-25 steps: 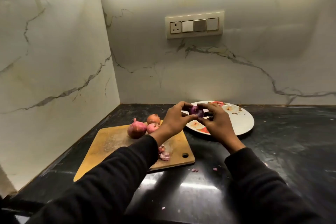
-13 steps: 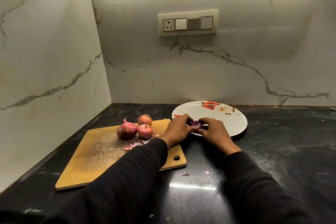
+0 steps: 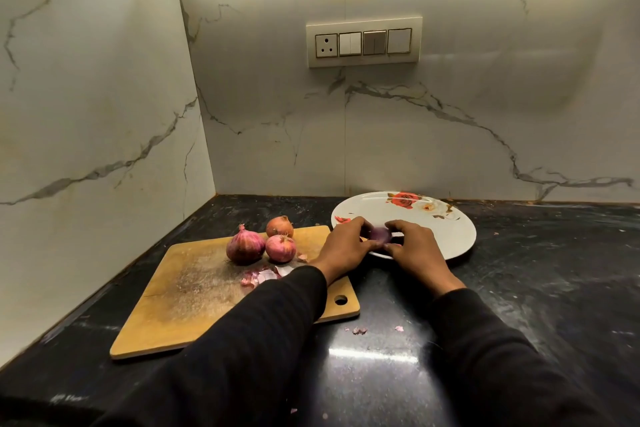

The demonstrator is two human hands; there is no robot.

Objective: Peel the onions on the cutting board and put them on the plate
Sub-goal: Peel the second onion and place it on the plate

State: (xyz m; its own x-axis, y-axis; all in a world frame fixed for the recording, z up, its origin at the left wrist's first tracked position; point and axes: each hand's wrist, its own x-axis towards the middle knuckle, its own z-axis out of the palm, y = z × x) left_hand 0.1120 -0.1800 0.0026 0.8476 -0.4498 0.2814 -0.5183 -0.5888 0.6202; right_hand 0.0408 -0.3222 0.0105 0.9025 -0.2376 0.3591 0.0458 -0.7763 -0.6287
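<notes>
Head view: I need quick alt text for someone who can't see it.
Both hands, left hand and right hand, hold a peeled purple onion over the near edge of a white floral plate. Three unpeeled onions and loose skins lie on a wooden cutting board on a black counter.

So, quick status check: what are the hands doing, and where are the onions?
Left hand and right hand both pinch the peeled onion over the plate. Three unpeeled onions wait on the cutting board. Nothing blocks the plate.
</notes>
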